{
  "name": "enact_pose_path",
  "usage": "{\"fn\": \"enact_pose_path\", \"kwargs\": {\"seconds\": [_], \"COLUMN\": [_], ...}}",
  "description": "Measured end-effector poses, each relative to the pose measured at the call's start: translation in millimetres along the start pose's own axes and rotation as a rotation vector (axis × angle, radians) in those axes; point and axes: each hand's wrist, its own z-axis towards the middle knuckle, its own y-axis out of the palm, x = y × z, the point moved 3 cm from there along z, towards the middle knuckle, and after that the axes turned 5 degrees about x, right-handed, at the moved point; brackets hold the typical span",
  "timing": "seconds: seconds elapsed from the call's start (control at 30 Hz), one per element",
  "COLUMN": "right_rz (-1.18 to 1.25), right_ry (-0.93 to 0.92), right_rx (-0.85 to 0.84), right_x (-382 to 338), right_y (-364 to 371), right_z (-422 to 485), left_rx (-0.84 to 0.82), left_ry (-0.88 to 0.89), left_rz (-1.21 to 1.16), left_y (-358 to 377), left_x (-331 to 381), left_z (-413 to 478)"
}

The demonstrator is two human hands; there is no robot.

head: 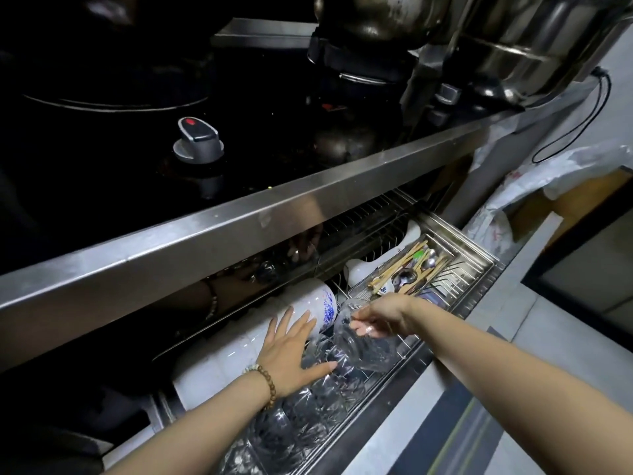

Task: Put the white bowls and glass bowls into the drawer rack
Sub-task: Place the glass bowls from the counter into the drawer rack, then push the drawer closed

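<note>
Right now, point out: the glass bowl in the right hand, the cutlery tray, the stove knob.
glass bowl [363,351], head view, on its clear side wall below the fingers
cutlery tray [479,260], head view, on its far metal rim
stove knob [198,140], head view, on the grey handle top

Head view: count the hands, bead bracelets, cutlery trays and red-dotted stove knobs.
Hands: 2, left hand and right hand, which holds a glass bowl
Bead bracelet: 1
Cutlery tray: 1
Red-dotted stove knob: 1
Total: 5
</note>
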Motion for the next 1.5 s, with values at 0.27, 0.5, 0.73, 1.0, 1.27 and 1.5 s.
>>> {"fn": "enact_pose_path", "kwargs": {"seconds": [0.27, 0.5, 0.73, 1.0, 1.27, 1.5], "right_rz": [-0.017, -0.082, -0.193, -0.332, -0.154, 0.285], "right_ry": [-0.001, 0.016, -0.08, -0.571, -0.766, -0.622], "right_rx": [-0.111, -0.134, -0.021, 0.483, 1.065, 0.9], "right_x": [-1, -4, -6, -10, 63, 77], "right_y": [14, 23, 22, 0, 38, 84], "right_z": [-1, -6, -15, -71, -145, -148], "left_rx": [-0.011, -0.02, -0.041, 0.047, 0.39, 0.644], "left_ry": [-0.003, -0.01, -0.013, 0.044, 0.36, 0.414], "left_rz": [0.02, 0.022, -0.027, -0.133, 0.057, 0.345], "left_y": [0, 0, -8, -59, -151, -239], "left_x": [1, 1, 5, 32, 81, 82], "left_z": [-1, -1, -10, -43, -105, -153]}}
